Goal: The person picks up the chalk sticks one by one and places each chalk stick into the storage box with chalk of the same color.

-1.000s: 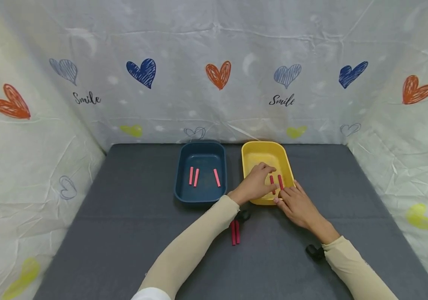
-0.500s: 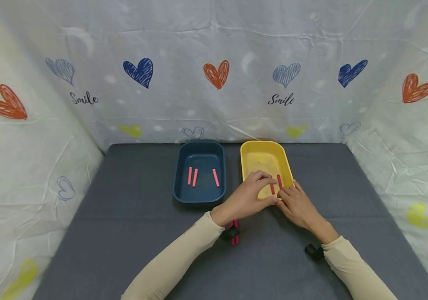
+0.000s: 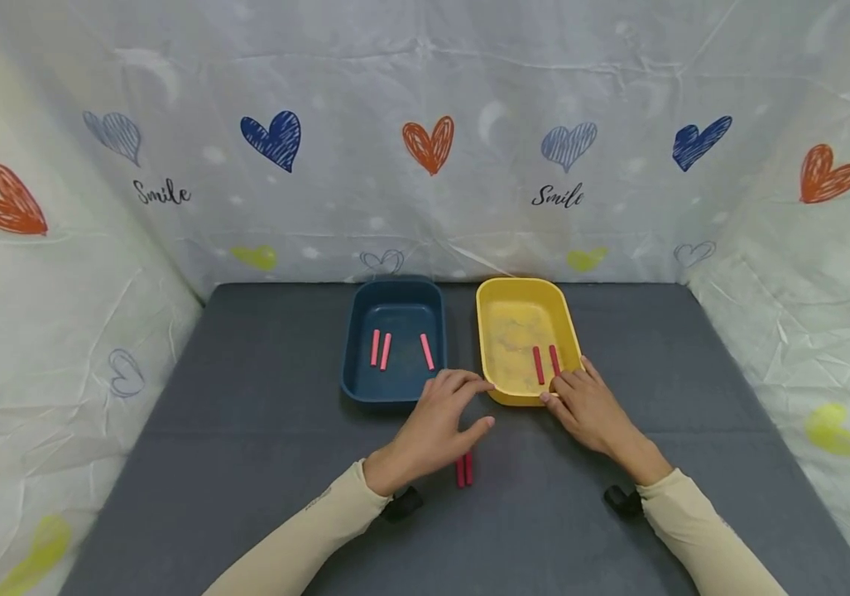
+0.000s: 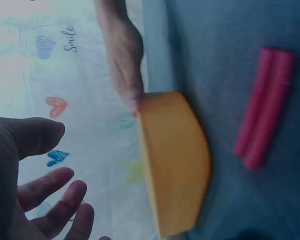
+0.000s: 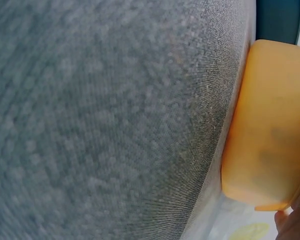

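A left hand point(image 3: 435, 430) is held open, fingers relaxed and spread, above a grey table point(image 3: 246, 430), just over two red sticks point(image 3: 463, 469) lying side by side. A right hand point(image 3: 590, 407) is laid flat, its fingertips touching the near rim of a yellow tray point(image 3: 489, 331) containing two red sticks. A blue tray point(image 3: 356, 348) beside it contains three.

Grey cloth table top point(image 3: 246, 463) ran to white sheet walls point(image 3: 365, 74) on three sides, printed with blue, orange, grey and pale yellow hearts and the word "Smile". Blue tray point(image 3: 395, 397) stood at the back, left of centre. Three pink sticks point(image 3: 384, 349) lay in it: two side by side at left, one apart at right, tilted.
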The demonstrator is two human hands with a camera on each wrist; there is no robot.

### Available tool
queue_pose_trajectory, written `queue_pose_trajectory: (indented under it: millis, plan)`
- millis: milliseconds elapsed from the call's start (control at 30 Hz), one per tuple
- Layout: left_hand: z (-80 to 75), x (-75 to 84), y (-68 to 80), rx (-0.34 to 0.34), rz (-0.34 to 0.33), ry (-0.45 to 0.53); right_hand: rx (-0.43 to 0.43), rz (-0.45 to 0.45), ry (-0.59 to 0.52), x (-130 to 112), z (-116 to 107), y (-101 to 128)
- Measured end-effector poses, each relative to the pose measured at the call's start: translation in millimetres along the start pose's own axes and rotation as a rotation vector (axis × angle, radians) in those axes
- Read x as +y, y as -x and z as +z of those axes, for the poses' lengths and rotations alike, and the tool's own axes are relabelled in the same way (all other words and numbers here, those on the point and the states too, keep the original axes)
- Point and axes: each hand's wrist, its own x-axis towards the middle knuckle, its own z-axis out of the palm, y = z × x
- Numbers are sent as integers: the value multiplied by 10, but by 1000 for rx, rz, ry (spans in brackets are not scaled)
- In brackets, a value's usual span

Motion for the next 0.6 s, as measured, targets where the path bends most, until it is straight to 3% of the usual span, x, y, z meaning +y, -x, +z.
queue_pose_trajectory:
  millis: [200,600]
  plan:
    - [-10,-149,158,51,-31,-23,-20,13,-6,-6,-9,-14]
    - [32,-264,335,45,-42,-44,-20,13,-10,-13,1,-15]
